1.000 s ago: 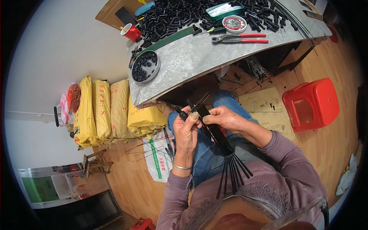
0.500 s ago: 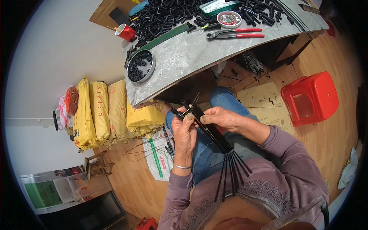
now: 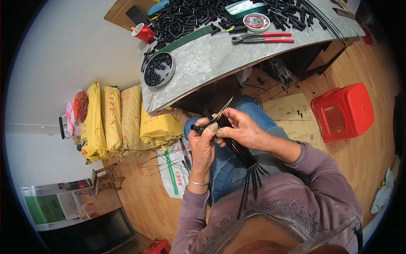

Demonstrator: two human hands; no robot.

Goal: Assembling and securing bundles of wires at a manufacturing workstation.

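Note:
Above my lap is a folded black umbrella frame (image 3: 240, 151), its several thin ribs bundled and fanning apart at the end nearest my chest. My left hand (image 3: 202, 146) is closed round its far end, where a short black tube (image 3: 196, 128) sticks out to the left. The thumb of my right hand (image 3: 242, 129) presses close to my left thumb. My right fingers curl over the ribs from the right, and thin metal rib tips rise past them. What lies between the two thumbs is hidden.
Beyond my knees stands a grey marbled table (image 3: 198, 63) with a heap of black tubular parts (image 3: 186, 25), a round tin (image 3: 160, 70) and red-handled pliers (image 3: 262, 38). Yellow sacks (image 3: 111, 122) line the left wall. A red stool (image 3: 344, 112) stands at right.
My right hand has shifted up and left along the frame, its fingers now curled over the ribs. The fanned rib ends have swung slightly, and the view has shifted a little.

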